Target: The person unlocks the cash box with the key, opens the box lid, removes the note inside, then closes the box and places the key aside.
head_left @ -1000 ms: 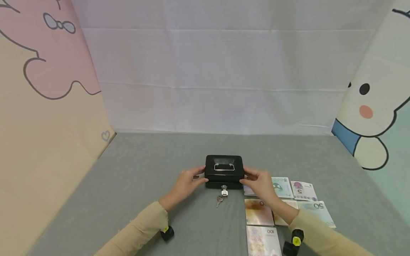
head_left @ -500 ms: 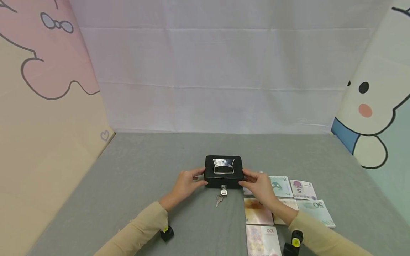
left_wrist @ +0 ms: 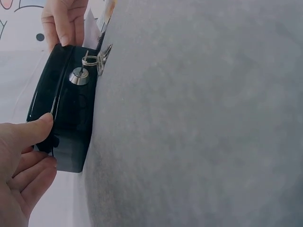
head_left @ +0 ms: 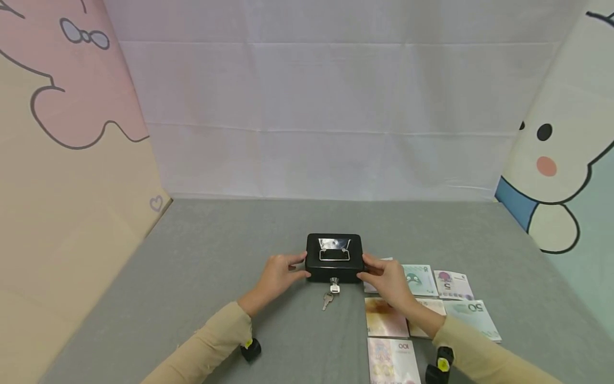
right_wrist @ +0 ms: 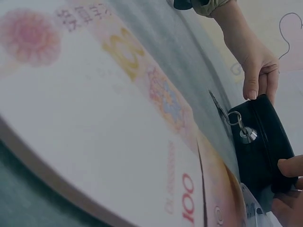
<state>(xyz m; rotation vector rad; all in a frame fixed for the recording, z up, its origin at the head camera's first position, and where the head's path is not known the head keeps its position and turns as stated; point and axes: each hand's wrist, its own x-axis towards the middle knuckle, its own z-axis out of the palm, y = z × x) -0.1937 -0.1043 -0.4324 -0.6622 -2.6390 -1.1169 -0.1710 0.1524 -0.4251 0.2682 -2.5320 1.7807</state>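
A black cash box point(head_left: 334, 266) with a wire handle on its lid stands on the grey table. Its lid lies down on the base. A key point(head_left: 334, 288) sits in the front lock, and a second key point(head_left: 328, 301) hangs from it by a ring point(left_wrist: 90, 60). My left hand point(head_left: 274, 280) grips the box's left side, thumb near the front corner, fingers along the side. On the right side my right hand point(head_left: 390, 280) grips it the same way. In the left wrist view the left thumb point(left_wrist: 40, 128) lies along the lid's edge.
Several stacks of banknotes lie right of the box, partly under my right forearm: a 100 stack point(head_left: 393, 360), a brownish stack point(head_left: 385, 317), a 50 stack point(head_left: 472, 319), a green stack point(head_left: 419, 279) and a 5 stack point(head_left: 453, 285). A white cloth wall point(head_left: 331, 106) stands behind.
The box's lid has tipped down slightly and a bright reflection now shows on its top. Both hands keep their hold at the sides, almost unmoved. The banknotes have stayed put.
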